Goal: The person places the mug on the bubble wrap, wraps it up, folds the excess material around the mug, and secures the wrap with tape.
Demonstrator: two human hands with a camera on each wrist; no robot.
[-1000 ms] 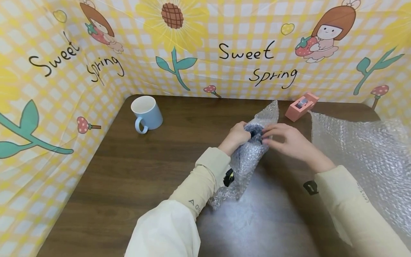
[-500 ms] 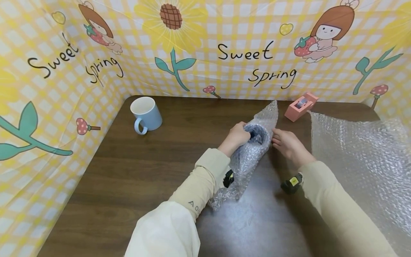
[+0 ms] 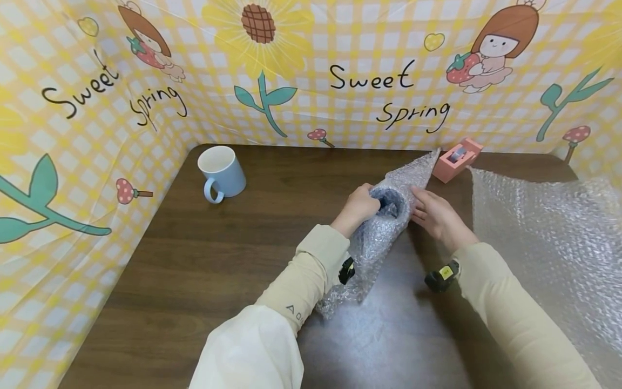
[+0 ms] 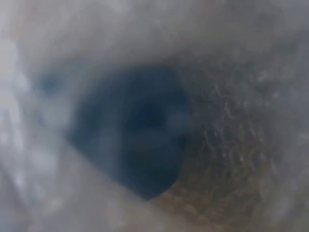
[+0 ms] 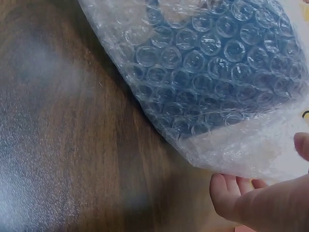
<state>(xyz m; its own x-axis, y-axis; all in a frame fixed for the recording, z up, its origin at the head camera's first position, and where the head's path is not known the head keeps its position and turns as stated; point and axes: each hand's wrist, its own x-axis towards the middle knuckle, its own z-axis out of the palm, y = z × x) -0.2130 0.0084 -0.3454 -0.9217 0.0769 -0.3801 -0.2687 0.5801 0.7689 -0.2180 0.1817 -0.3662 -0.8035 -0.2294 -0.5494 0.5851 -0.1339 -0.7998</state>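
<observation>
Just right of centre in the head view, we find the bubble-wrapped bundle [image 3: 376, 240] running slantwise between two hands, with the left hand [image 3: 358, 208] gripping the left rim of its round opening. We see the right hand [image 3: 439, 219] against the bundle's opposite side, its thumb and fingers apart and touching the wrap, while in the right wrist view a blue object [image 5: 217, 67] shows through the bubbles at the upper right, above those fingers.
</observation>
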